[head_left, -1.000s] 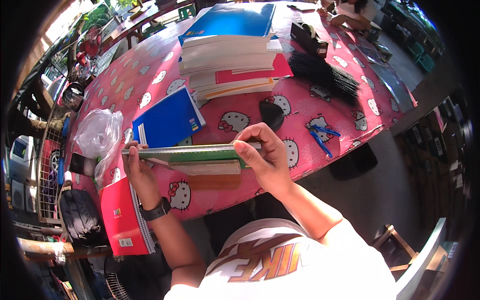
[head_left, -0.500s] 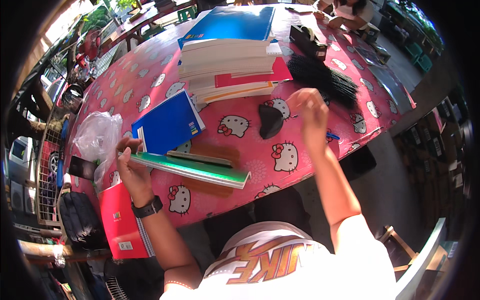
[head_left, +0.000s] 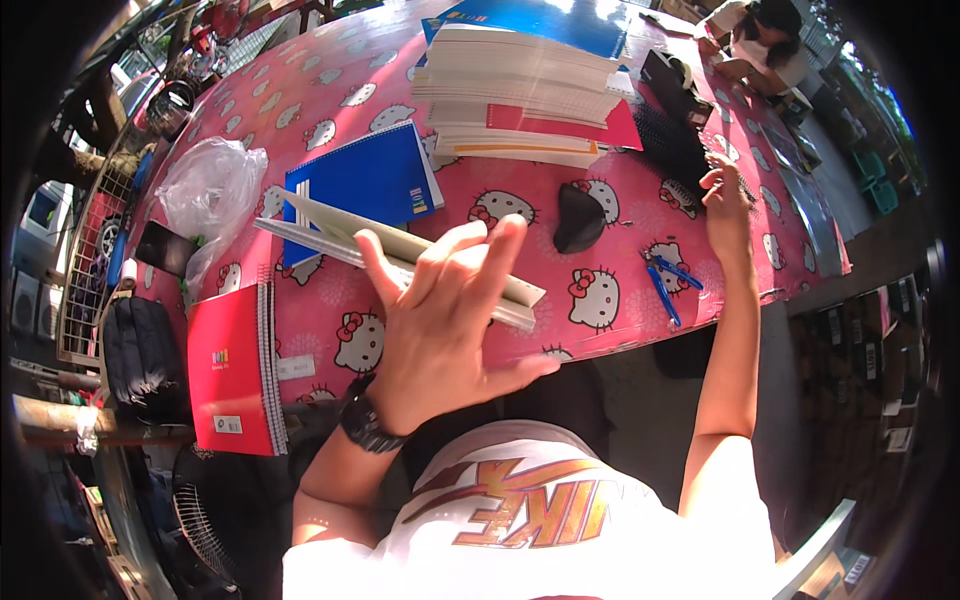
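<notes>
My left hand (head_left: pixel 440 310), a dark watch on its wrist, has its fingers spread in front of a stack of loose-edged notebook pages (head_left: pixel 330 225). The pages stand partly fanned apart, and the hand hides their middle. Out to the right, my right hand (head_left: pixel 728 200) reaches to the near end of a pile of black binding coils (head_left: pixel 665 145). Its fingers are slightly bent and apart, with nothing plainly held. Closer to the table edge lie blue-handled pliers (head_left: pixel 662 290). A black rounded object (head_left: pixel 580 220) rests between the hands.
A tall stack of unbound notebooks (head_left: pixel 520 80) stands at the back. A blue notebook (head_left: pixel 370 180) lies left of it. A red spiral notebook (head_left: pixel 230 370), a clear plastic bag (head_left: pixel 210 185) and a phone (head_left: pixel 165 248) are at the left. Another person (head_left: pixel 760 45) sits far right.
My left hand has come off the left end of the green-covered notebook and spread in front of it; pages now face me. My right hand has moved right to the coils, uncovering the pliers.
</notes>
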The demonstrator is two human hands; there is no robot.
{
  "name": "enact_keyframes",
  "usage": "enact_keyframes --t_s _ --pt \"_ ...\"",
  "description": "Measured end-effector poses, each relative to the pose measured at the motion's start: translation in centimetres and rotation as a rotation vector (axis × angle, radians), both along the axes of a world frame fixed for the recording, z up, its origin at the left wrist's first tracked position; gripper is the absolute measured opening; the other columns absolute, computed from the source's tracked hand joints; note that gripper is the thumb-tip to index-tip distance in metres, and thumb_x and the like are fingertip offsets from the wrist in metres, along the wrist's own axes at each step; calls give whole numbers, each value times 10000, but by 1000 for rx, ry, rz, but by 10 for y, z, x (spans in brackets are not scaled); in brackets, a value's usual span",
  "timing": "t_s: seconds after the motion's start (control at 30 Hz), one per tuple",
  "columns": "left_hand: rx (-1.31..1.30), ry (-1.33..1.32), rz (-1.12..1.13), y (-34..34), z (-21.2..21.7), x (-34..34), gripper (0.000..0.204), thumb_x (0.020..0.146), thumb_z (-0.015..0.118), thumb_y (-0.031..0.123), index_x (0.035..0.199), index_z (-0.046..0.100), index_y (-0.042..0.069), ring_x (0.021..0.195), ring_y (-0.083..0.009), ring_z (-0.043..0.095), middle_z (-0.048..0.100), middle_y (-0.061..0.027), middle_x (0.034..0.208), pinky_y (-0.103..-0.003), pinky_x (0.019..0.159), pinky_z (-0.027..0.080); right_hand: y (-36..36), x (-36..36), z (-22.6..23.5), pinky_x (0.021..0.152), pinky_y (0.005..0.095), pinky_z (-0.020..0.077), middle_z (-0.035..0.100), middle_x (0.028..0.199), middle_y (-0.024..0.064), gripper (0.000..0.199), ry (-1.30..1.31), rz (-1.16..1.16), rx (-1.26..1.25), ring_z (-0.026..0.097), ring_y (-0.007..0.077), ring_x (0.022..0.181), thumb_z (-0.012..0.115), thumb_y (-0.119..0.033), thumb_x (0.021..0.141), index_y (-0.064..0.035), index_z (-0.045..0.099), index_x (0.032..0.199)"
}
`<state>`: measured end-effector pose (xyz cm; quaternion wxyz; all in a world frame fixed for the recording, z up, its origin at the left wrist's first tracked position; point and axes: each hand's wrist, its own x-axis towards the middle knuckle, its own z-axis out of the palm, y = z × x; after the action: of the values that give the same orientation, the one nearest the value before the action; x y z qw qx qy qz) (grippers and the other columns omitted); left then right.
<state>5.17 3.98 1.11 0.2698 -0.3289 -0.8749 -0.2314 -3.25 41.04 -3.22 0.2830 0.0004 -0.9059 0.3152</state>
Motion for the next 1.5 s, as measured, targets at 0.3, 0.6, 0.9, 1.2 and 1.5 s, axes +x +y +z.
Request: enact_keyframes --t_s 0.3,0.6,0.9,1.2,1.5 --pt "107 256 55 29 -14 -34 274 664 738 319 836 593 162 872 -215 516 517 -12 835 -620 1046 90 -108 99 78 583 203 382 514 809 -6 321 -130 414 -377 459 73 672 507 -169 942 -62 500 1244" --pt "52 85 18 30 -2 -26 266 685 669 252 908 651 109 1003 -207 517 605 -10 919 -714 1020 51 -154 102 54 642 243 470 606 890 75 260 -64 620 -306 570 132 710 656 17 789 -21 638 1046" --pt "114 74 12 31 -5 -27 266 678 688 221 925 661 128 1006 -203 543 628 12 925 -678 1038 38 -156 102 69 573 277 457 565 792 70 193 -134 590 -184 567 171 652 573 59 828 -6 630 1001" --pt "121 71 -9 27 -7 -24 272 657 693 213 909 661 117 993 -196 541 624 6 910 -677 1041 52 -147 96 75 606 285 485 546 749 97 276 -312 697 -108 597 190 659 478 110 823 9 585 1056" --pt "54 73 30 25 -4 -27 319 696 710 341 916 656 117 989 -202 540 606 -8 870 -652 1050 87 -146 97 86 589 279 475 559 739 92 339 -424 757 -95 570 161 631 579 55 809 -33 571 1136"
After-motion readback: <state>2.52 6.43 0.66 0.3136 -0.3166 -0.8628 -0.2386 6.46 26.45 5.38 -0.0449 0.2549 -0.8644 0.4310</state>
